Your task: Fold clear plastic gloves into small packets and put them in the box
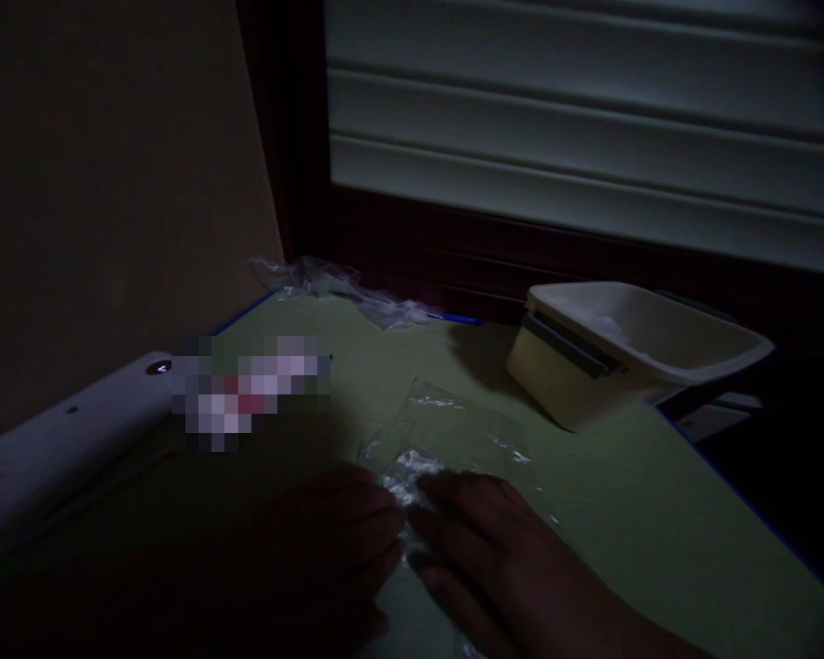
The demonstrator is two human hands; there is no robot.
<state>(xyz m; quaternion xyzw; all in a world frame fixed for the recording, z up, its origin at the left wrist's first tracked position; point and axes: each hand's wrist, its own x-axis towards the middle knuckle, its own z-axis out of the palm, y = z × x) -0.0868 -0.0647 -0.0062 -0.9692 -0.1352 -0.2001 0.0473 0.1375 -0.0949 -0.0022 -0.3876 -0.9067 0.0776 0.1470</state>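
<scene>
In the head view, in dim light, you have both hands low over a clear plastic bag point(471, 439) that lies on the green worktop point(611, 531), nearer to you than the tub point(556, 384) and to its left. Your left hand point(343, 535) is very dark; its fingers lie side by side and bent, with the tips at the crumpled, shiny part of the bag. Your right hand point(508, 549) reaches in from the tub's side, its fingers slightly parted and bent down onto the same part, close to the left fingertips. You cannot tell whether either hand pinches the film or only presses on it.

The tub is cream-coloured and open at the top, with a dark grey band on its near left side and something pale inside, too dim to make out. It sits by the worktop's blue edge, and a pale object point(721, 416) shows past that edge, just below the tub's right end. Well left of the tub are a pixelated item point(247, 389) and, farther left, a long white case point(75, 430) with a round dark spot near its end. Crumpled clear film point(357, 293) lies left of the tub along the back edge, and behind the tub are pale horizontal slats point(577, 128) in a dark frame point(412, 238).
</scene>
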